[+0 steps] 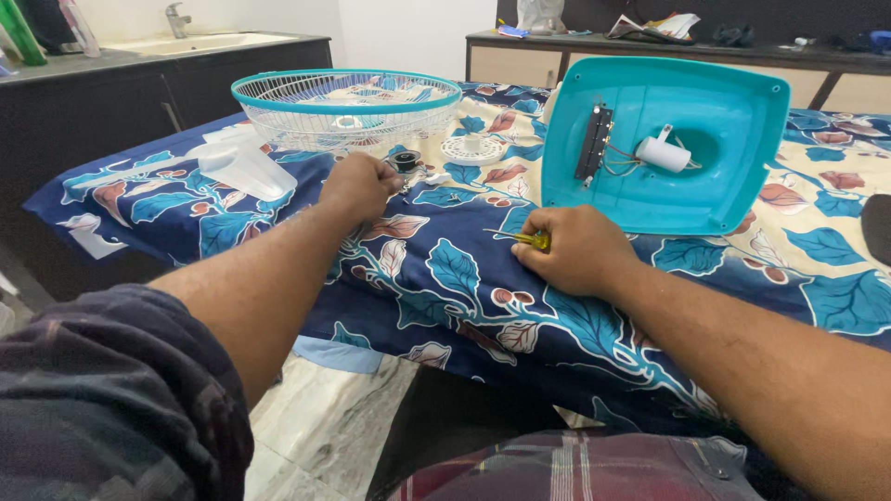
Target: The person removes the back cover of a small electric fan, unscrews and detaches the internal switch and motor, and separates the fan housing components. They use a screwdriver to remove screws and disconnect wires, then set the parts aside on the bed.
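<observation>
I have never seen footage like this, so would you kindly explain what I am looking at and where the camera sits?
There is no machine here: a person works with two bare hands, and the single camera is worn on the head, looking down over the arms. The surface is a table covered by a blue floral cloth. On it lie a turquoise fan base turned over so its wiring shows, a wire fan guard, clear fan blades and a small white round part. The right hand is closed on a yellow-handled screwdriver. The left hand reaches a small black part; whether it grips it is unclear.
</observation>
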